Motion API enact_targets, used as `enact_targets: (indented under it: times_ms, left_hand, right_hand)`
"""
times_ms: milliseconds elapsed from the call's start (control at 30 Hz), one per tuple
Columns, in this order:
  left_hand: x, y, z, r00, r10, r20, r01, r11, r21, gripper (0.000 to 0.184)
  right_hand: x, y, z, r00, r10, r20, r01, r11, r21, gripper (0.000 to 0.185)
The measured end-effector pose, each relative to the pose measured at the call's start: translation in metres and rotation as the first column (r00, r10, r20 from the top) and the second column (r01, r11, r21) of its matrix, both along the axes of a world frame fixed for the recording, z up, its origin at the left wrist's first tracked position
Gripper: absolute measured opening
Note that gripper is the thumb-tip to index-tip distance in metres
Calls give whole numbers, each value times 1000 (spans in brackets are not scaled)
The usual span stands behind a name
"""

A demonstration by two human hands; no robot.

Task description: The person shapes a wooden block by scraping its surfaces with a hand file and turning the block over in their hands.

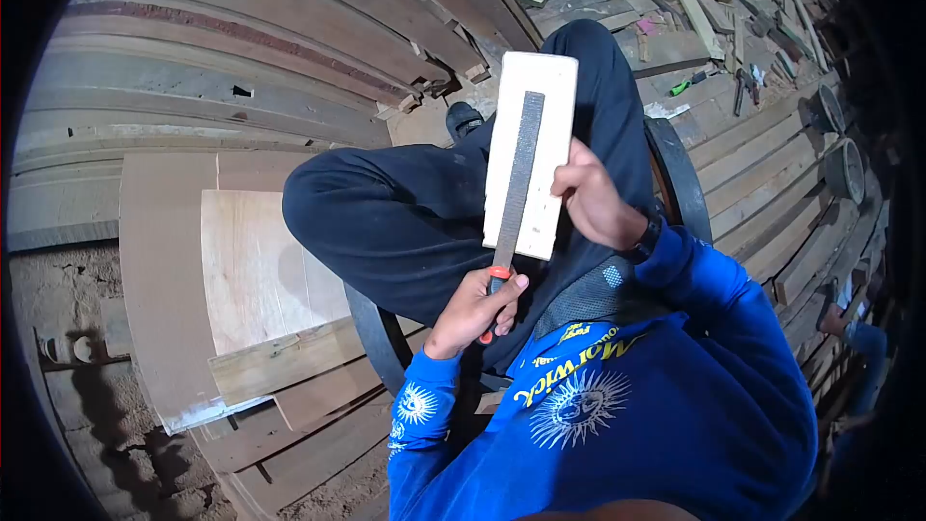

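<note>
My left hand [479, 309] is closed around the red and black handle of a rasp [522, 169]. The rasp's dark toothed blade lies lengthwise over the face of a pale rectangular wooden block [554, 106], pointing away from me. My right hand [596, 195] grips the block by its right edge, thumb on the near face and the other fingers hidden behind. The block is held up above my lap, between my bent legs.
Wooden panels [164, 222] and a light board [253, 270] lie to the left. Planks stand at upper left. On the slatted wood at right are a green-handled tool [687, 85], pliers [743, 92], buckets [843, 172] and scraps. Another person's arm [863, 336] shows at far right.
</note>
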State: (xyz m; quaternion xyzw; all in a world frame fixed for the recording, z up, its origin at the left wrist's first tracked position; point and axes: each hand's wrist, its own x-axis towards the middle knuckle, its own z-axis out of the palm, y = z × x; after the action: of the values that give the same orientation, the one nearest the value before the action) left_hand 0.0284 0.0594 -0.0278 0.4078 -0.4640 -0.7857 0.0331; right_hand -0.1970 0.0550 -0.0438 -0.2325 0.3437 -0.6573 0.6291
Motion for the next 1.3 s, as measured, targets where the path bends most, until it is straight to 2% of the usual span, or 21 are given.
enact_targets:
  times_ms: [133, 233, 267, 300, 367, 500, 567, 633, 733, 767, 900, 933, 1033, 1167, 1233, 1267, 1300]
  left_hand:
    - [-1, 1, 3, 999, -25, -27, 24, 999, -34, 31]
    - [0, 1, -3, 999, -25, -26, 25, 999, -30, 32]
    - [1, 1, -3, 999, -33, -22, 33, 999, -30, 32]
    - [2, 1, -3, 1000, -29, 2, 29, 999, -27, 34]
    - [2, 1, -3, 999, -33, 29, 34, 999, -26, 35]
    - [0, 1, -3, 999, 12, -40, -13, 1000, -26, 35]
    - [0, 1, 1, 1000, -17, 5, 17, 999, -39, 33]
    - [-1, 1, 0, 1000, -15, -1, 15, 1000, -26, 32]
    - [-1, 2, 0, 1000, -19, -7, 19, 1000, 1, 29]
    - [-1, 2, 1, 1000, -20, -10, 20, 1000, -5, 30]
    - [-2, 2, 1, 1000, 11, -21, -12, 1000, -16, 32]
    - [-2, 2, 0, 999, 10, -33, -11, 1000, -24, 31]
    - [0, 1, 1, 1000, -8, -16, 7, 999, -39, 29]
    - [-3, 3, 1, 999, -22, -48, 21, 1000, -17, 28]
    - [-6, 3, 2, 999, 41, -30, -40, 999, 33, 28]
    - [-6, 4, 4, 999, 49, -6, -48, 997, 56, 28]
    - [-8, 7, 6, 998, 55, -3, -55, 998, 39, 28]
  right_hand:
    - [-13, -4, 11, 996, -85, 26, 87, 995, -55, 62]
    - [-3, 0, 9, 998, -57, 23, 58, 997, -50, 62]
    - [4, 2, 6, 999, -49, 15, 49, 999, 16, 63]
    - [9, 2, 1, 999, 0, -53, 0, 1000, 2, 64]
    - [19, 8, 1, 997, 55, -53, -54, 998, 37, 63]
    - [1, -1, -1, 999, 25, -39, -24, 999, 42, 61]
    - [-10, -3, 10, 999, -31, 11, 31, 999, -37, 59]
    - [-7, 0, 12, 999, -45, 9, 45, 999, -27, 59]
    - [9, 4, 7, 1000, 3, -12, -4, 998, -62, 64]
    - [16, 9, 4, 999, 23, -44, -23, 1000, -6, 65]
    - [4, 4, 9, 995, 74, -72, -72, 997, 36, 63]
    - [1, 2, 8, 1000, 14, -28, -15, 1000, -27, 61]
    - [-9, -2, 21, 997, -76, -2, 75, 996, -57, 59]
    - [-2, 2, 17, 997, -75, -1, 75, 996, -56, 59]
    - [6, 3, -7, 998, 16, -57, -15, 1000, 16, 63]
    - [14, 3, -11, 997, 37, -61, -41, 997, -61, 64]
    - [20, 8, -9, 999, 33, -43, -34, 999, -16, 63]
